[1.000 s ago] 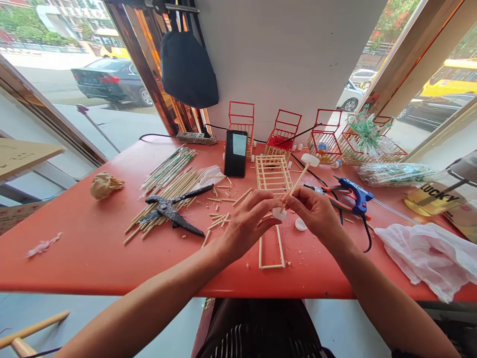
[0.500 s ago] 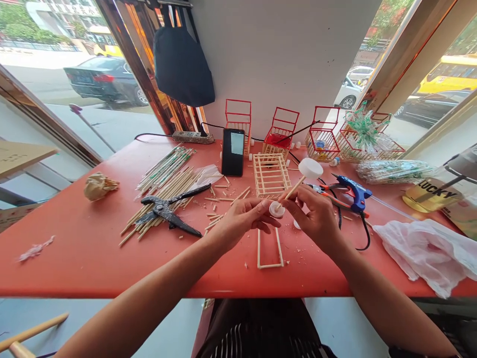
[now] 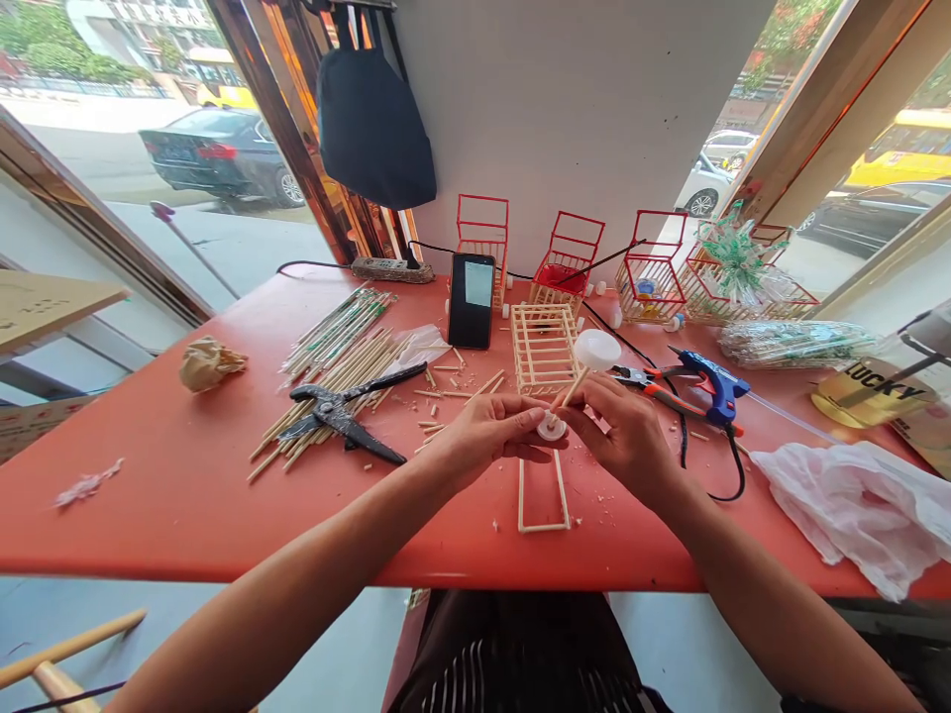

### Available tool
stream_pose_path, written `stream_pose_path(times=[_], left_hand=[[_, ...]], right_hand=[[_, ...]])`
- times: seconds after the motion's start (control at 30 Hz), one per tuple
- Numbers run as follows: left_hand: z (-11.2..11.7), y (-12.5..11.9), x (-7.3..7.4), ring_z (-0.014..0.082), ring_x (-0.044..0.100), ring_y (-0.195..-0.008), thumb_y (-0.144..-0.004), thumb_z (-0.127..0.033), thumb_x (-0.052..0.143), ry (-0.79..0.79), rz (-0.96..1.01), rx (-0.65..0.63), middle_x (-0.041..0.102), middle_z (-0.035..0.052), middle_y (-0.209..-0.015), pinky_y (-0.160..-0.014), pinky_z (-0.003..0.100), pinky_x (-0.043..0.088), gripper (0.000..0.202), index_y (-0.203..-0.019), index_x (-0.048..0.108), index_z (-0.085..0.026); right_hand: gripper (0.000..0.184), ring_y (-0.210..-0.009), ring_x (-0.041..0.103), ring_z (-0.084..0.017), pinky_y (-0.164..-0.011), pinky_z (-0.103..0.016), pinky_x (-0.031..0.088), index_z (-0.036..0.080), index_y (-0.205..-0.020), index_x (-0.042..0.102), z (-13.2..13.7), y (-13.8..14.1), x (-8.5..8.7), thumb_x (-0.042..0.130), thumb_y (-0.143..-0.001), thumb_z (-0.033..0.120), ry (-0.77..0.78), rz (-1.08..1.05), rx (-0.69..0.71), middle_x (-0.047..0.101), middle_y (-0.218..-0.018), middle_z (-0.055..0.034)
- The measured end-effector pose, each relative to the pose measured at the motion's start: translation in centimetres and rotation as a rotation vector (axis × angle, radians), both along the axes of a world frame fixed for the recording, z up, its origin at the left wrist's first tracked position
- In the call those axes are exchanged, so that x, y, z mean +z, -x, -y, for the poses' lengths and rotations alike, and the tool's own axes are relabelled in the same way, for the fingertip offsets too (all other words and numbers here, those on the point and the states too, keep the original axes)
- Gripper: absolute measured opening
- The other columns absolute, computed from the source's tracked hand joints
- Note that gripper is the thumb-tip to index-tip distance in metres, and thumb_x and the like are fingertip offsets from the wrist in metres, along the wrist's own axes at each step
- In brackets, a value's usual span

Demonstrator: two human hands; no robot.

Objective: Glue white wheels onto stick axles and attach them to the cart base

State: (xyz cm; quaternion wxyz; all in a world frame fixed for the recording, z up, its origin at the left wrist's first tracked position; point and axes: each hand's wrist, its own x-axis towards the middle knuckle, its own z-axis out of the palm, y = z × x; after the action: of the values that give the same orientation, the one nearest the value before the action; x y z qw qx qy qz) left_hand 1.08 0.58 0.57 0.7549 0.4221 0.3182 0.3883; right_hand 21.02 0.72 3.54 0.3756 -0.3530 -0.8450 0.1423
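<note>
Working above the near middle of an orange-red tabletop (image 3: 149, 495), with both bare hands raised a little off it and close together. Pinching a small white round plastic cap (image 3: 551, 428) with the left hand (image 3: 486, 431), thumb and forefinger closed on its rim. Gripping a thin pale wooden stick (image 3: 572, 388) with the right hand (image 3: 628, 431), fingertips pressed together round its lower part. Holding that stick tilted up and away to the right, with its lower end set against the middle of the small cap (pushed in or only touching, cannot tell). Carrying on its upper end a second white round plastic cap (image 3: 596, 350), clear of the fingers.

Directly beneath the hands, flat on the table: a narrow rectangular frame of glued wooden sticks (image 3: 541, 495). Just beyond them: a ladder-like grid of wooden sticks (image 3: 545, 349). To the left: black metal shears (image 3: 342, 411) lying across a loose heap of wooden sticks (image 3: 334, 371). To the right, near the right wrist: a blue hot-glue gun with a black cord (image 3: 709, 381) and orange-handled pliers (image 3: 654, 386). Farther back: a black smartphone propped upright (image 3: 471, 300) and a row of red wire-framed little carts (image 3: 569, 257) by the white wall. At the far right: a crumpled white plastic bag (image 3: 862, 505). At the far left: a ball of crumpled brown paper (image 3: 208, 363).
</note>
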Motion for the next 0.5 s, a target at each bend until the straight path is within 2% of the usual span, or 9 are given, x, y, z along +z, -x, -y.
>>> stream_pose_path(times=[0.23,0.5], left_hand=[[-0.13,-0.02,-0.23,0.0242,0.078,-0.087,-0.071,-0.045,0.090,0.014,0.011,0.022,0.080,0.0134,-0.094,-0.077,0.032,0.062,0.053,-0.106,0.075,-0.009],[-0.08,-0.05,-0.14,0.0264,0.078,-0.091,-0.071,-0.051,0.088,0.025,0.003,-0.028,0.079,0.0150,-0.097,-0.075,0.031,0.061,0.053,-0.102,0.074,-0.010]], right_hand=[[0.022,-0.078,0.057,-0.019,-0.073,-0.033,0.043,0.023,-0.082,0.057,0.02,0.04,-0.03,0.056,-0.102,0.033,0.014,0.011,0.012,0.066,-0.084,-0.0047],[0.019,-0.079,0.057,-0.019,-0.073,-0.033,0.044,0.023,-0.082,0.055,0.00,-0.02,-0.11,0.056,-0.101,0.025,-0.009,0.012,0.022,0.063,-0.083,-0.0038]])
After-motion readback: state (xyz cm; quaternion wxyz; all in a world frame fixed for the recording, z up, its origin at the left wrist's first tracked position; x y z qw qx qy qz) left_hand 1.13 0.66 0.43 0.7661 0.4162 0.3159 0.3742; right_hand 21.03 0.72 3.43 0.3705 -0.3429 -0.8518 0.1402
